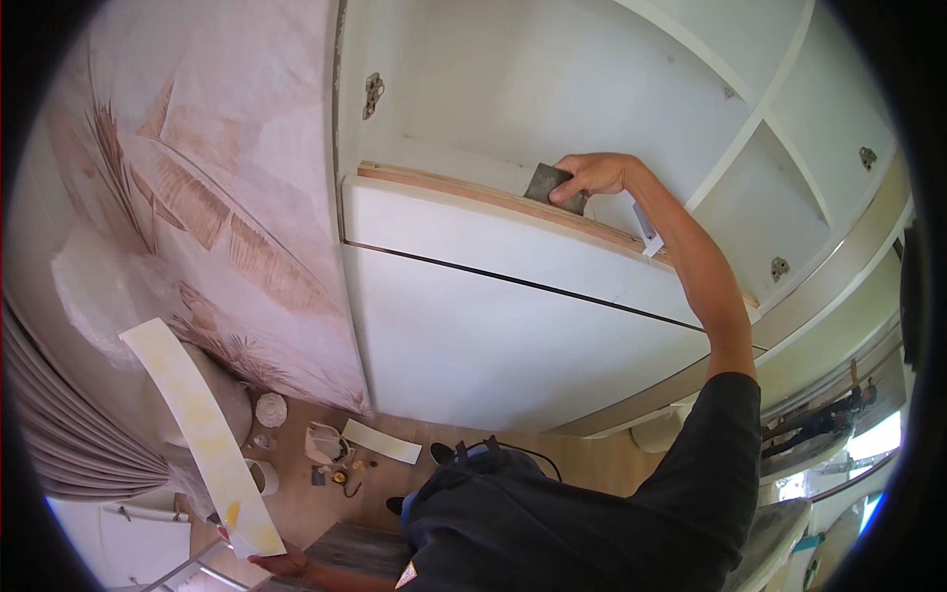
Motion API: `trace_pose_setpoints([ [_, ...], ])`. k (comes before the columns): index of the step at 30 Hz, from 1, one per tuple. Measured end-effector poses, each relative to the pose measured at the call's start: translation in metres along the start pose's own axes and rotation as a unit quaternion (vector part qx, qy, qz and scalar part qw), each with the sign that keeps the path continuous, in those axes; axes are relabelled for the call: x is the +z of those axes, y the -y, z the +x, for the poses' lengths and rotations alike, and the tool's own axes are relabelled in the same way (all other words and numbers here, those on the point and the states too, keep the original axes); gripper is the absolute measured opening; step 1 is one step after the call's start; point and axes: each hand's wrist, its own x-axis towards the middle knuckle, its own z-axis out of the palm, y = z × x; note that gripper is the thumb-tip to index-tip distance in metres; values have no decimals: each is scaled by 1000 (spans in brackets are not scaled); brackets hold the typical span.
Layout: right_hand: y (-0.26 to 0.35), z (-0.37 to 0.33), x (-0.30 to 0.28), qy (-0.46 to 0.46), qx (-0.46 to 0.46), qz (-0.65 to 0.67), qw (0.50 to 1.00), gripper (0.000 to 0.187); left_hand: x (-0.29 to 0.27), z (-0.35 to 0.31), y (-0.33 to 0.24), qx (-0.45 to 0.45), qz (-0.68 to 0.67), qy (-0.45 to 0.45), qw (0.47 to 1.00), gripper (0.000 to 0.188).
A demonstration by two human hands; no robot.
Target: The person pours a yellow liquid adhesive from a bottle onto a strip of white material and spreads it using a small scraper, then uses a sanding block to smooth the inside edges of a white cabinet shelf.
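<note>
- Strip (202, 434), long and pale yellow, is gripped at its bottom end by the left hand (281, 562), low down near the floor (592, 464).
- Small grey block (552, 185) is pinched in the right hand (592, 176), pressed on the wooden top edge (444, 187) of the white cupboard (493, 326).
- Leaf-pattern wall (217, 217) stands just beside the cupboard.

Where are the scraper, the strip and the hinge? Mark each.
scraper (546, 183), head view, middle of its grey blade.
strip (202, 424), head view, middle of its yellowish face.
hinge (373, 95), head view, its metal plate.
</note>
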Motion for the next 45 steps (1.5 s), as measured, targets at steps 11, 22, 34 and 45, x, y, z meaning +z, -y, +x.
trace_pose_setpoints([
  [11,39,-59,-19,-131,-91,-21,987,43,-16,9,-5,-9,-18,40,999,78],
  [22,29,-82,51,-221,-28,-213,951,26,-53,18,2,-27,-36,62,997,78],
  [34,33,-60,6,-228,-16,-119,966,50,-26,11,-18,-21,-59,38,997,75],
  [45,45,-63,-24,-141,-61,-73,985,51,-29,9,-11,-13,-12,42,999,77],
])
